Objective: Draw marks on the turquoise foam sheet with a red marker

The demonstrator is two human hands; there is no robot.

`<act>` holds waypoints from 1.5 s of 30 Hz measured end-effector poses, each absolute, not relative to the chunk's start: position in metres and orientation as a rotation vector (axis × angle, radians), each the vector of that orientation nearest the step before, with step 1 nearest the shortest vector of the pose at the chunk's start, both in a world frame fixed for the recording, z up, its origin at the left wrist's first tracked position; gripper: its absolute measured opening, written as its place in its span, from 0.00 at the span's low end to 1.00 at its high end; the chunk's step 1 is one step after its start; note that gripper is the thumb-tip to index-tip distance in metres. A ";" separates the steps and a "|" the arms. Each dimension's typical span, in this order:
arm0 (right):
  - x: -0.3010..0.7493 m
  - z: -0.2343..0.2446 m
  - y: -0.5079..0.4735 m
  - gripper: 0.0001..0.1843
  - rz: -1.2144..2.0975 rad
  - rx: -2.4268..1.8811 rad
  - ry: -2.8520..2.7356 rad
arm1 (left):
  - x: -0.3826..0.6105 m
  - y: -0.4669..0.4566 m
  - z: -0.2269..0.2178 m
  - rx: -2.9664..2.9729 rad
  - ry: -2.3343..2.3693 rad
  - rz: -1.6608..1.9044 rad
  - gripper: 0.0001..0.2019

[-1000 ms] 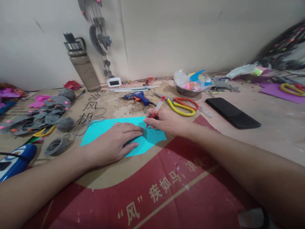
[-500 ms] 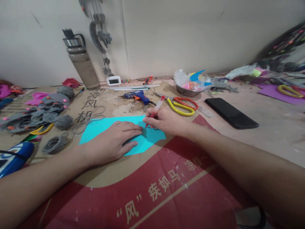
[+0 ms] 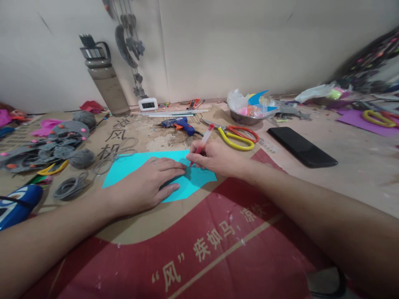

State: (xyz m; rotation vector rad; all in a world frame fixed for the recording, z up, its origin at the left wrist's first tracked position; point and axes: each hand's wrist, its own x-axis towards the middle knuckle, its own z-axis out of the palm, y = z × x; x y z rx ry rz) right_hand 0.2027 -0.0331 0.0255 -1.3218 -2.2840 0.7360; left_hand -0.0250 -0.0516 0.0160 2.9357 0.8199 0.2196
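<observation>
A sheet of bright turquoise paper (image 3: 124,168) with an irregular cut edge lies on the printed cardboard. My left hand (image 3: 156,178) rests flat on it, fingers stretched out and thumb apart. A red pen (image 3: 206,139) with a clear barrel is pinched in my right hand (image 3: 212,158), its tip down at the paper near my left fingertips. Faint pen lines show on the sheet beside my right hand; part of them is hidden under it.
Scissors (image 3: 237,139) with red and yellow handles lie behind my right hand, near a blue glue gun (image 3: 179,123). A black phone (image 3: 302,146) lies right. Grey yarn (image 3: 71,187), a bottle (image 3: 107,83), a small clock (image 3: 148,104) and a metal bowl (image 3: 246,117) stand around.
The view has shifted very slightly. Both hands and the pen keep nearly the same place on the paper.
</observation>
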 end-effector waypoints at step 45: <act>0.202 0.025 -0.033 0.10 0.750 -1.348 -2.255 | -0.024 -0.052 0.015 2.904 0.831 0.255 0.18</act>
